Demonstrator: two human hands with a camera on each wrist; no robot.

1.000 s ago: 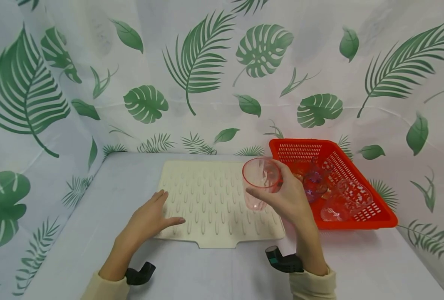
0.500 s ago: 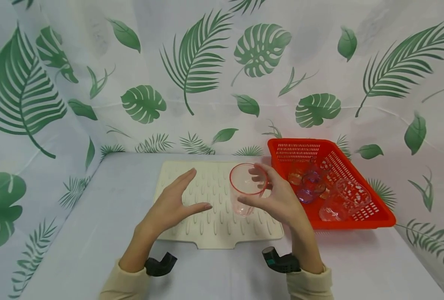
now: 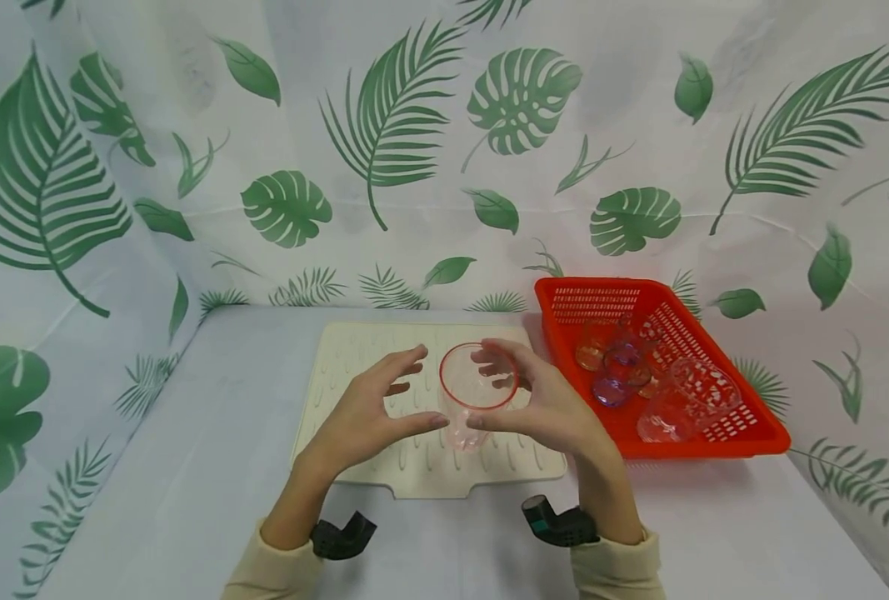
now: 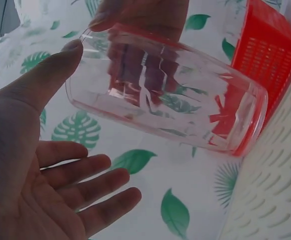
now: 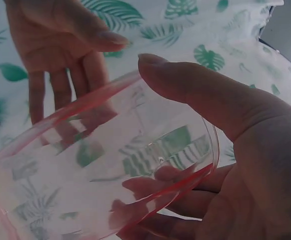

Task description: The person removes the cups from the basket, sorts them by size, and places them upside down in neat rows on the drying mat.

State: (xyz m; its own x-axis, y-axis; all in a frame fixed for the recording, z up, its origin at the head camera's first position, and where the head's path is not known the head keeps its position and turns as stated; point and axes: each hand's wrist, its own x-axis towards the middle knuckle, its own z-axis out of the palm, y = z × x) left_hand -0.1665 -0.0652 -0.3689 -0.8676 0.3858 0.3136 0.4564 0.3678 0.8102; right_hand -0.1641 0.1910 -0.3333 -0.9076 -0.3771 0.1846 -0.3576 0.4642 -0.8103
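A clear tumbler with a pinkish-red rim hangs upright above the cream ridged mat in the head view. My right hand holds it from the right side, the thumb in front and the fingers round the back. Close on its left is my left hand, fingers spread and slightly bent, thumb stretched toward the rim. In the left wrist view the left thumb overlaps the tumbler's rim; whether it touches I cannot tell. The left fingers are apart from the glass.
To the right stands a red perforated basket. Inside lie a clear glass, a purple glass item and an amber glass item. A leaf-printed sheet hangs behind the white table.
My right hand has carried the tumbler left and toward me, away from the basket and over the mat. My left hand has moved right, up beside the tumbler.
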